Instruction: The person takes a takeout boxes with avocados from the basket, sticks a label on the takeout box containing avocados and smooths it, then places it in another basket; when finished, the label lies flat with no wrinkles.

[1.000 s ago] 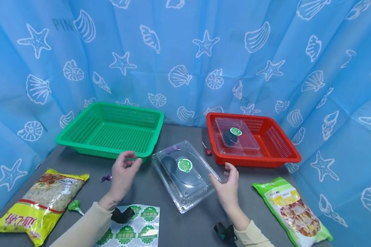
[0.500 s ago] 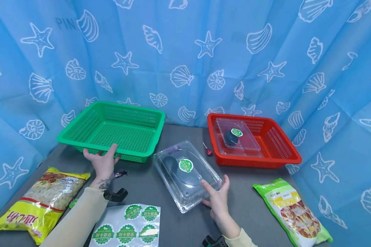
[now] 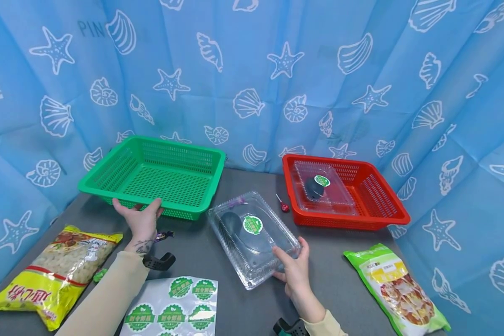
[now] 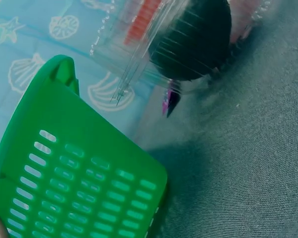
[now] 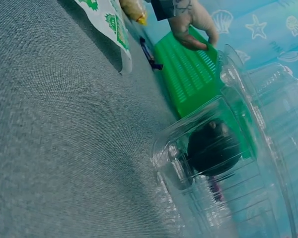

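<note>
My left hand [image 3: 143, 224] grips the front rim of a green plastic basket [image 3: 189, 208], which has slotted sides and nothing inside. The right hand [image 3: 296, 275] holds the near right corner of a clear plastic clamshell box [image 3: 260, 266], thumb on top and fingers at its edge. This box lies turned at an angle in the middle of the table and bears a round green sticker [image 3: 252, 225]. Through its lid show a dark rounded object [image 5: 213, 148] and, toward the far end, something purple [image 3: 236, 201]. What the dark object is cannot be made out.
A red basket [image 3: 386, 219] at back right holds another stickered clear box [image 3: 332, 186]. A red lollipop [image 3: 284, 206] lies beside it. Food bags flank the table, one yellow [image 3: 54, 270], one green [image 3: 396, 289]. Nearer are a sticker sheet [image 3: 172, 308] and a purple-wrapped candy [image 3: 164, 235].
My left hand has moved left from beside the clear box to the green basket's rim and taken hold. The right hand has closed on the box's near corner. Both baskets stay put.
</note>
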Demonstrator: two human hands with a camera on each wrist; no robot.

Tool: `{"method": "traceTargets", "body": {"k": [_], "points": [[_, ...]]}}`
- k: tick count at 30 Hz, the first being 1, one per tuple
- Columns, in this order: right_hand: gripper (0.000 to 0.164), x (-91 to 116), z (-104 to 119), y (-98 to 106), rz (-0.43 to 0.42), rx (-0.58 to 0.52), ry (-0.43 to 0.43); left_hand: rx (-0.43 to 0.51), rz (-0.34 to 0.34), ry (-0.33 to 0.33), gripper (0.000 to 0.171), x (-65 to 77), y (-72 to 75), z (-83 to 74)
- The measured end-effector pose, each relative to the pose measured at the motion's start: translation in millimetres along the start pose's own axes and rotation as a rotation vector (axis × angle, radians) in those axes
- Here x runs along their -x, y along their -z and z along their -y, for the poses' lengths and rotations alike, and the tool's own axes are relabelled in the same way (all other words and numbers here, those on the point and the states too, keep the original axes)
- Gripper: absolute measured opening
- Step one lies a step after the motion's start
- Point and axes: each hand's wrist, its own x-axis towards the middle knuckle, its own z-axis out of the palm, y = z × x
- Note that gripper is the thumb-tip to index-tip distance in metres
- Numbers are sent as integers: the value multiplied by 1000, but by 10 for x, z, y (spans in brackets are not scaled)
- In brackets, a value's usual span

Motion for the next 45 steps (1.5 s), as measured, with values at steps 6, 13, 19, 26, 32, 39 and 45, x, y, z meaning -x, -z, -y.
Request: {"method": "traceTargets", "body": {"k": [6,13,19,26,32,39,45], "points": [[86,-43,-26,-8,-19,48,21,-4,-5,-2,114,-7,-2,36],[78,-126,-104,21,-26,100,20,0,3,4,114,13,-13,20],[68,-26,-8,38,-32,93,133,10,14,1,112,19,-17,9],[66,-182,-132,213,-56,86,114,-10,13,11,112,5,-5,18],[64,-120,-14,358,-46,59,154,-9,13,16,112,8,-19,3],[50,250,629,477,14,-4,180,-17,15,22,112,26,-32,-8],[44,187,1045,736,41,-135,140,-23,17,33,111,35,-17,-24]]}}
